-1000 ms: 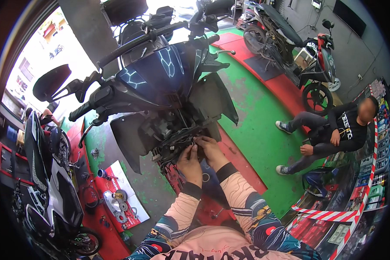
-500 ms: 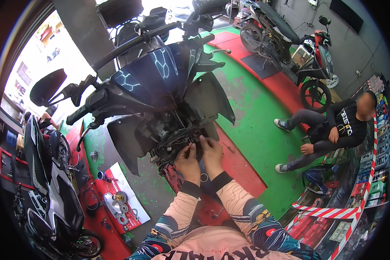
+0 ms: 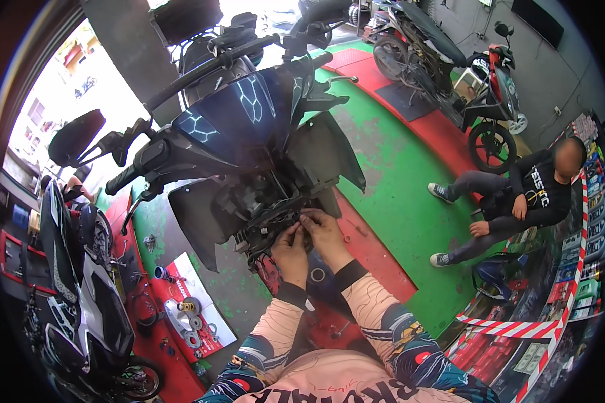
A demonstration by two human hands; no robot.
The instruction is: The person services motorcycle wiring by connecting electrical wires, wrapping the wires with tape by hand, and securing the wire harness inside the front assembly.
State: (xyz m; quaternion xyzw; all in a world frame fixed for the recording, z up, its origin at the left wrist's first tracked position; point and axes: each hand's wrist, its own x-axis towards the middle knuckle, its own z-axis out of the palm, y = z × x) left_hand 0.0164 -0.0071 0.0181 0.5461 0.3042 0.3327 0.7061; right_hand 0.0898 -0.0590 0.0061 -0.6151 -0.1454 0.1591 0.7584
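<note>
In front of me stands a motor scooter with a dark blue front cowl (image 3: 238,117) above its opened front. Black wiring and parts (image 3: 265,225) lie bare there, between two dark side panels. My left hand (image 3: 290,258) is at the lower edge of the wiring, thumb and fingers pinched together. Just right of it, my right hand (image 3: 326,238) is also closed, its fingertips almost meeting those of the left. Whatever they grip is too small and dark to name. A light-coloured ring (image 3: 317,275) shows below, between my wrists.
At lower left, metal parts and a small yellow spring (image 3: 184,306) lie on a printed sheet (image 3: 212,312) on a red platform. Another scooter (image 3: 91,302) stands left. A seated person (image 3: 534,195) is at right, near striped tape (image 3: 507,328). A red scooter (image 3: 494,94) stands behind.
My right hand has shifted slightly left and down, its fingers now bent closer to the left fingertips. My left hand has hardly moved.
</note>
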